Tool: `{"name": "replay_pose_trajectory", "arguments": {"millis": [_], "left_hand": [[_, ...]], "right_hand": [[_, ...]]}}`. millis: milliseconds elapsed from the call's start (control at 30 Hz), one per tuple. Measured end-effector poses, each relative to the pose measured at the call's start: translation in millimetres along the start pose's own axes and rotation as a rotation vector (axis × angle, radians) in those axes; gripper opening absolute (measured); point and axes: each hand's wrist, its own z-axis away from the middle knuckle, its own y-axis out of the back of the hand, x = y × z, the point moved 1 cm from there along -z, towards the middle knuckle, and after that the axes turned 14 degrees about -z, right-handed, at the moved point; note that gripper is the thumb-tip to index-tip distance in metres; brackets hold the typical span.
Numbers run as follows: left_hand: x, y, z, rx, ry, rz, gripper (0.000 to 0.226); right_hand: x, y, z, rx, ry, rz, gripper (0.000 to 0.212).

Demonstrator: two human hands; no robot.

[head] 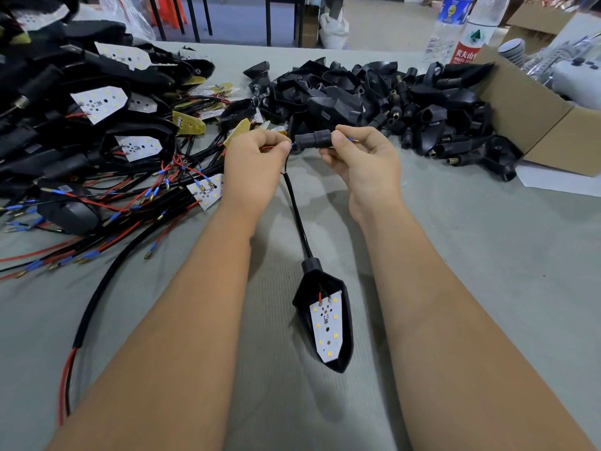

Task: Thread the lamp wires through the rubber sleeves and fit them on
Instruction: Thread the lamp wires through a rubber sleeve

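My right hand grips a black rubber sleeve, held level above the table. A brass wire tip with blue insulation sticks out of the sleeve past my right fingers. My left hand pinches the red and black wires just at the sleeve's left mouth. From there a black cable hangs down to a black lamp housing with a white LED board, lying on the grey table between my forearms.
A heap of lamp housings with wires covers the left side. Loose black rubber sleeves and housings are piled behind my hands. A cardboard box stands at the right, with two water bottles behind it.
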Motion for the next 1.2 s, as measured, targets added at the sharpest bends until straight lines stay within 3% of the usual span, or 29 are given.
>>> {"name": "replay_pose_trajectory", "arguments": {"millis": [167,533,667,833,1033,1200], "left_hand": [[-6,4,-4,-0.1,0.123,0.154,0.019],[-6,-3,-4,-0.109,0.135,0.126,0.018],[-4,-9,-5,-0.131,0.237,0.369,0.006],[-1,-13,-4,-0.187,0.279,0.588,0.021],[-7,-3,-4,-0.034,0.188,0.303,0.016],[-6,1,-1,0.0,0.126,0.18,0.015]], "right_hand": [[0,3,-1,-0.005,0.009,0.063,0.012],[0,0,1,-0.007,0.044,0.182,0.014],[4,-2,0,-0.022,0.027,0.199,0.015],[6,-1,-1,-0.03,0.008,0.171,0.014],[3,6,-6,0.083,-0.012,-0.003,0.008],[3,3,-4,0.023,-0.038,-0.037,0.007]]}}
